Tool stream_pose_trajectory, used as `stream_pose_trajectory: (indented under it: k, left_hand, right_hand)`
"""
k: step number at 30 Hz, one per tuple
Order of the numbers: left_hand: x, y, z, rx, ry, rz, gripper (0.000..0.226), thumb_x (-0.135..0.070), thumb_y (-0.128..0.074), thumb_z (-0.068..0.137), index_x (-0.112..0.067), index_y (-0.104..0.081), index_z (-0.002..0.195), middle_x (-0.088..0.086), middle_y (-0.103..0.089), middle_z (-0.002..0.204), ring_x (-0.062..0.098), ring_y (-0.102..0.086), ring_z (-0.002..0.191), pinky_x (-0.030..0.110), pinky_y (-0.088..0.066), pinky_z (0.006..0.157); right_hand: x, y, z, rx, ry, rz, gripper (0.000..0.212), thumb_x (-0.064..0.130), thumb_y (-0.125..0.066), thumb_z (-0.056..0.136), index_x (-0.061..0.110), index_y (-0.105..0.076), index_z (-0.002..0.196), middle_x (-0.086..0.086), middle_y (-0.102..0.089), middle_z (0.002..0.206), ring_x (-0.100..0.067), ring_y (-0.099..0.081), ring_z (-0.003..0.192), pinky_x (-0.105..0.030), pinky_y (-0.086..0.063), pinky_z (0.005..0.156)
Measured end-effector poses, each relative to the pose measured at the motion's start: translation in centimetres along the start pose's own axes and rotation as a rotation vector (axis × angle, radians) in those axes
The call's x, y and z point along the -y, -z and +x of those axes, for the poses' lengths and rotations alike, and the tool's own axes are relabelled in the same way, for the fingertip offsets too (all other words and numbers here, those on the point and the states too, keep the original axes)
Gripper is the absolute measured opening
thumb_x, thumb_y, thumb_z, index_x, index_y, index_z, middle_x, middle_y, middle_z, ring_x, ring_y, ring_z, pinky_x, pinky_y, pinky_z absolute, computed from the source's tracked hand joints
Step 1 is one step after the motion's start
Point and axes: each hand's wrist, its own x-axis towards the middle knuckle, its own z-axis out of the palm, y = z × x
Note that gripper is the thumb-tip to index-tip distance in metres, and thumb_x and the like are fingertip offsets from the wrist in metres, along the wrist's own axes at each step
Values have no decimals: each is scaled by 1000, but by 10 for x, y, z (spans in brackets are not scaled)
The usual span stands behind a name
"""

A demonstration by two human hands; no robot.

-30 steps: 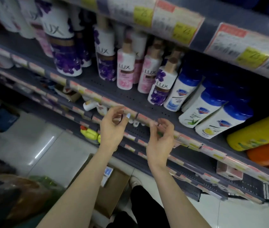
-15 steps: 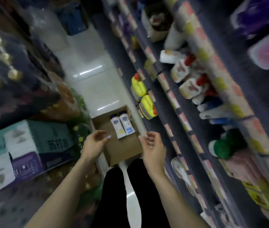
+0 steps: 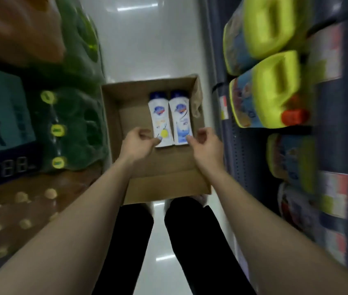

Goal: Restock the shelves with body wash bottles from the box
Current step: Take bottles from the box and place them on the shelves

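Observation:
An open cardboard box (image 3: 113, 128) sits on the floor in front of my legs. Two white body wash bottles with blue caps lie side by side in it: one with a yellow lemon label (image 3: 160, 118) on the left, one with a blue label (image 3: 182, 118) on the right. My left hand (image 3: 137, 143) hovers at the bottom end of the lemon bottle, fingers loosely curled, thumb tip at its base. My right hand (image 3: 206, 142) reaches the base of the blue bottle, fingertips touching it. Neither hand grips a bottle.
Dark shelving (image 3: 243, 158) runs along the right, holding yellow-green detergent jugs (image 3: 273, 90) and price tags. On the left stand wrapped packs of green bottles (image 3: 77, 124) and a teal carton (image 3: 0, 111). White glossy floor (image 3: 147, 45) stretches beyond the box.
My head turned from the Lux shelf down to the box. Both hands dropped from the shelf edge into the box, arriving at the bottom ends of the two bottles.

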Motion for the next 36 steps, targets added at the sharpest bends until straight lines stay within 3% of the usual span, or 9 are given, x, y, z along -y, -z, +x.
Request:
stream_pose_trajectory:
  k: [3,5,8,12,16,21,28,34,36]
  left_hand:
    - [37,-34,71,-23,35,-15,62,-39,-74,77,-14,-49,129,3,-59,122,15,-55,94,27,-47,71]
    - [55,-52,107,-47,76,-29,69,-41,-73,76,-12,-45,133,7,-58,128,21,-58,104,35,-52,82]
    - [73,-72,144,-51,109,-73,73,-42,-73,77,-7,-45,134,10,-58,131,26,-58,114,43,-50,94]
    - [81,-89,166,22,72,-180,49,-31,-73,80,-8,-58,119,6,-67,118,17,-65,92,27,-54,72]
    - [83,-85,176,42,105,-150,44,-33,-75,77,-7,-60,110,2,-67,105,14,-66,80,25,-52,64]
    - [86,-69,185,160,135,-65,36,-33,-76,75,-17,-61,102,0,-68,99,12,-67,77,25,-51,57]
    - [80,-51,176,304,130,-33,34,-19,-80,71,-16,-62,99,8,-70,109,24,-70,92,46,-56,87]
    - [58,-12,125,306,81,-55,40,-20,-80,71,-25,-57,103,-5,-67,98,9,-65,84,29,-53,66]
    - [42,10,102,292,69,-76,43,-19,-81,69,-25,-59,105,-3,-69,102,12,-67,89,33,-55,74]
  right_hand:
    - [-45,-47,60,62,-8,-87,36,24,-58,89,9,-52,122,-9,-61,118,-20,-58,101,-20,-45,76]
    - [-71,-74,90,100,-25,-152,41,23,-54,91,7,-46,129,-14,-57,128,-29,-54,116,-36,-46,93]
    - [-95,-104,122,114,-63,-204,49,21,-51,93,2,-37,135,-19,-49,137,-34,-46,125,-36,-38,100]
    - [-107,-127,139,-21,-100,-284,57,27,-48,94,0,-28,140,-20,-40,140,-35,-39,129,-38,-32,102]
    - [-111,-138,141,-26,-124,-354,57,31,-49,93,3,-30,139,-16,-36,139,-31,-37,128,-39,-35,101]
    - [-112,-137,146,34,-198,-83,56,24,-69,81,5,-39,123,-13,-52,128,-30,-52,117,-37,-47,89]
    - [-112,-127,146,262,-377,232,44,8,-77,72,16,-54,109,-10,-66,119,-25,-66,100,-39,-56,80]
    - [-80,-93,102,311,-351,300,39,9,-79,69,24,-55,97,-5,-68,113,-19,-69,93,-41,-59,80]
    - [-55,-73,81,344,-327,320,39,10,-80,69,25,-56,98,-2,-69,110,-16,-70,92,-38,-59,77]
